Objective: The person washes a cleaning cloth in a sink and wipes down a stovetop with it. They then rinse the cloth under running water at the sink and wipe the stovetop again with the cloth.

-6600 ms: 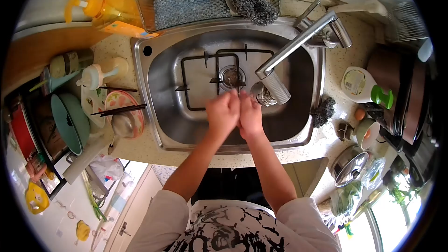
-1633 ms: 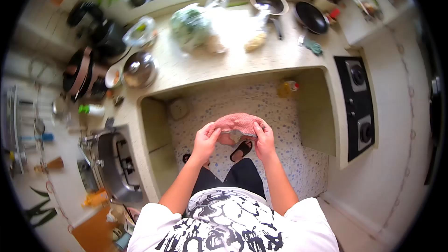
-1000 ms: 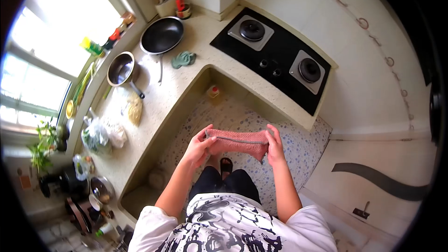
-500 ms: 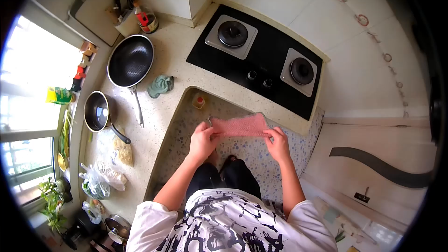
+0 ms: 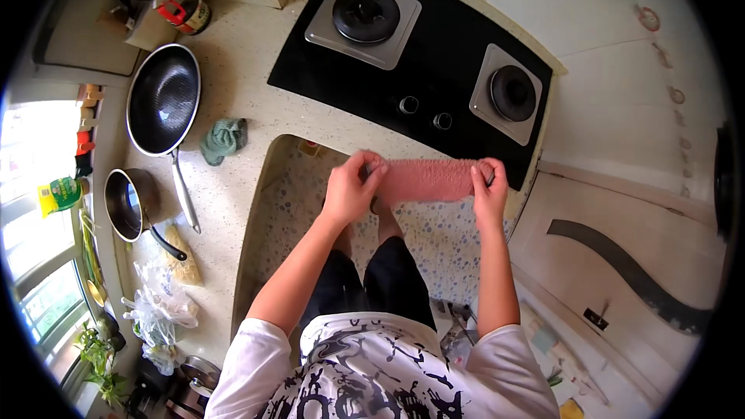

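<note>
A pink cloth [image 5: 431,180] is stretched level between my two hands, above the floor near the counter's front edge. My left hand [image 5: 354,188] pinches its left end, and my right hand [image 5: 489,190] grips the right end, where a bit of dark edging shows. Just beyond the cloth lies the black two-burner stove [image 5: 349,81], with two knobs [image 5: 409,105] on its near side. A crumpled green cloth [image 5: 224,141] rests on the counter, left of the stove.
On the left counter [image 5: 217,217] are a black frying pan [image 5: 163,97], a saucepan [image 5: 128,200], a bag of noodles [image 5: 182,256] and plastic bags [image 5: 161,306]. Sauce bottles [image 5: 186,14] stand at the back corner. A white door [image 5: 574,264] is at the right.
The view has turned from the sink past the window counter to the stove, now nearer. My hands, earlier together over the sink, hold the pink cloth, which has moved up and right toward the stove.
</note>
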`<action>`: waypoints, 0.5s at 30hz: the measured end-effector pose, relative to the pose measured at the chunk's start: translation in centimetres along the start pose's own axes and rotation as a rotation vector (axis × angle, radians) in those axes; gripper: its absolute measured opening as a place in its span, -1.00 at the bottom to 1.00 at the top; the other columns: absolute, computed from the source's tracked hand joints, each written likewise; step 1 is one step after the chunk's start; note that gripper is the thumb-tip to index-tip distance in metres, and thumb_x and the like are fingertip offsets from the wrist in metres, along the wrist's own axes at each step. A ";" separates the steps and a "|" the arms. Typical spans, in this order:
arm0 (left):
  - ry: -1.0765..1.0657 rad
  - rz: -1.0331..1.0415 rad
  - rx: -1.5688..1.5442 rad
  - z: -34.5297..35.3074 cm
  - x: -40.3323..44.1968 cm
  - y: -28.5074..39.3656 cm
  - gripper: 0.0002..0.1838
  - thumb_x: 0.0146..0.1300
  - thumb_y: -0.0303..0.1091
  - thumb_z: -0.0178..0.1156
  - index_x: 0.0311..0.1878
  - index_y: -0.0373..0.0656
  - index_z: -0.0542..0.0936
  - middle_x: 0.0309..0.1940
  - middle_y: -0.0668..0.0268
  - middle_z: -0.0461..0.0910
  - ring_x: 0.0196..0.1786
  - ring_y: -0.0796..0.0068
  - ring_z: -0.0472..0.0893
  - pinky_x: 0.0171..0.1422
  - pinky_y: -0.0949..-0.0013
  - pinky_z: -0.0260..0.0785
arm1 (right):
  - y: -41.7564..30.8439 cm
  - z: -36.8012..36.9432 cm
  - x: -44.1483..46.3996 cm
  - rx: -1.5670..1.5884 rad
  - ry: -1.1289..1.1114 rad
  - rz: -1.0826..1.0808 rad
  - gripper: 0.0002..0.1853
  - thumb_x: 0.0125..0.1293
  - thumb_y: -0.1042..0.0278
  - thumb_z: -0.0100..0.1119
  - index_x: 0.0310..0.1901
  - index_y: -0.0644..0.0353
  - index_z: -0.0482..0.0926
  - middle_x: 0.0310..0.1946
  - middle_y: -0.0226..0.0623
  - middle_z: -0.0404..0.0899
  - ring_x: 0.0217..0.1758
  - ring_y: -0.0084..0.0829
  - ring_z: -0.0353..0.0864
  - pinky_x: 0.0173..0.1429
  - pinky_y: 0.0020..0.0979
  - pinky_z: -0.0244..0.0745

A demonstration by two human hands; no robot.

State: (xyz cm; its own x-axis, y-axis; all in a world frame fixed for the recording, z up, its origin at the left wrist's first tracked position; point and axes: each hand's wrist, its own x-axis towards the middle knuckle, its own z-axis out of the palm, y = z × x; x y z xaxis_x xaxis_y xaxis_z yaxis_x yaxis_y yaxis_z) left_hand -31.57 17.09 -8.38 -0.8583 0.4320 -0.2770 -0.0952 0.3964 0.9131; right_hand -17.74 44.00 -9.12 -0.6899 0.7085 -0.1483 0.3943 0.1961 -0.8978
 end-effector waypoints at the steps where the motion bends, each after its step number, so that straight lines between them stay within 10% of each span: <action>1: 0.038 0.010 -0.004 0.9 1.5 0.0 -0.80 0.43 -0.36 0.43 0.01 -0.22 0.69 -0.44 0.30 0.70 -0.40 0.58 0.62 -0.20 0.40 0.53 | 0.5 0.3 1.6 -0.021 0.007 -0.056 -0.76 0.50 0.39 0.37 0.09 0.24 0.60 -0.03 -0.33 0.66 0.06 -0.47 0.62 0.27 -0.40 0.49; 6: 0.133 0.030 0.063 3.4 9.2 1.0 -0.72 0.44 -0.34 0.44 0.12 -0.19 0.68 -0.35 0.23 0.72 -0.38 0.53 0.64 -0.20 0.40 0.54 | 0.8 2.2 8.0 -0.127 0.059 -0.147 -0.69 0.51 0.37 0.35 0.20 0.23 0.60 0.04 -0.23 0.70 0.12 -0.41 0.66 0.29 -0.37 0.51; 9: 0.233 0.184 0.130 5.1 13.5 -0.8 -0.66 0.39 -0.37 0.45 0.18 -0.16 0.68 -0.12 0.17 0.73 -0.17 0.36 0.71 -0.02 0.29 0.58 | 2.8 3.7 10.6 -0.203 0.046 -0.149 -0.59 0.50 0.27 0.37 0.30 0.17 0.59 0.13 -0.05 0.66 0.18 -0.14 0.66 0.34 -0.20 0.52; 10: 0.291 0.280 0.273 5.4 14.2 -1.0 -0.65 0.36 -0.39 0.46 0.19 -0.15 0.69 -0.04 0.15 0.71 -0.08 0.27 0.69 0.05 0.24 0.57 | 3.7 4.1 11.4 -0.354 0.072 -0.455 -0.52 0.44 0.23 0.41 0.33 0.11 0.59 0.22 -0.03 0.58 0.27 0.03 0.56 0.40 -0.03 0.46; 15: 0.216 0.525 0.516 7.4 12.3 -2.6 -0.48 0.12 -0.44 0.55 0.21 -0.06 0.73 0.22 0.11 0.62 0.23 -0.02 0.61 0.33 0.03 0.50 | 5.9 4.9 10.3 -0.459 -0.100 -0.600 -0.25 0.17 0.14 0.63 0.41 -0.01 0.57 0.24 -0.14 0.53 0.31 0.02 0.49 0.44 0.05 0.34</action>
State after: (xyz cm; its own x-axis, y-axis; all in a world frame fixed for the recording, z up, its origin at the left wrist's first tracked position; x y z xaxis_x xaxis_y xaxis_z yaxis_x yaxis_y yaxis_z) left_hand -38.17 27.39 -16.41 -0.8102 0.5215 0.2675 0.5543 0.5336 0.6388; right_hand -25.48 49.11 -17.92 -0.9087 0.3310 0.2543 0.1323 0.8062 -0.5767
